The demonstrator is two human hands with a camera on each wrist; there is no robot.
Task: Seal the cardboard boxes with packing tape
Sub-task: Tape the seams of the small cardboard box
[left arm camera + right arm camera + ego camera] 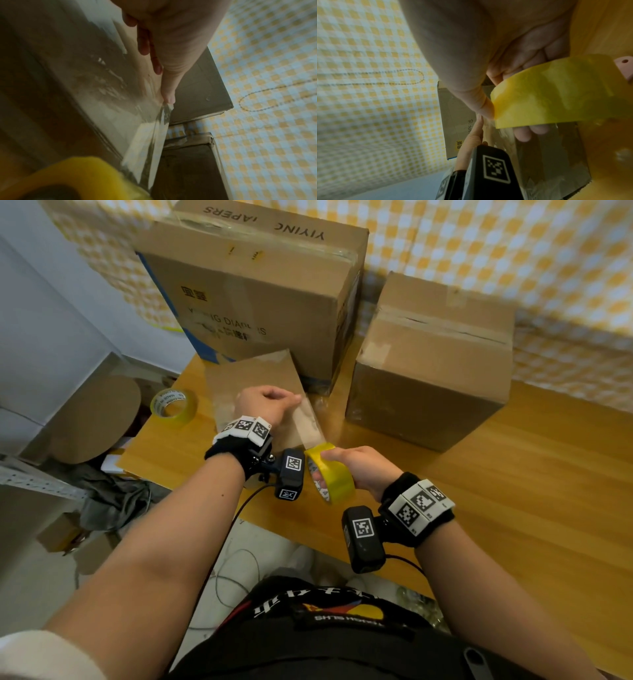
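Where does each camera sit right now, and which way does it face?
Head: looks down over the table; both forearms, left hand, right hand show.
Left wrist: looks along the left hand's fingers pinching the tape strip.
Right wrist: looks along the right hand's fingers gripping the yellow tape roll.
All views share the roll and strip.

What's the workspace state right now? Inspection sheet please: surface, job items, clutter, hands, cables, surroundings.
Surface: wooden table, partly covered.
Job's things: large printed box and plain box at the back; flat cardboard piece in front; yellow tape roll with clear tape strip pulled out; spare tape roll at the table's left edge.
Clutter: cardboard scraps and grey cloth on the floor, left.
Hands: left hand pinches the strip's end; right hand grips the yellow roll.
Cables: black lead from the left wrist camera; loose wire on the floor.
Surroundings: checked yellow curtain behind.
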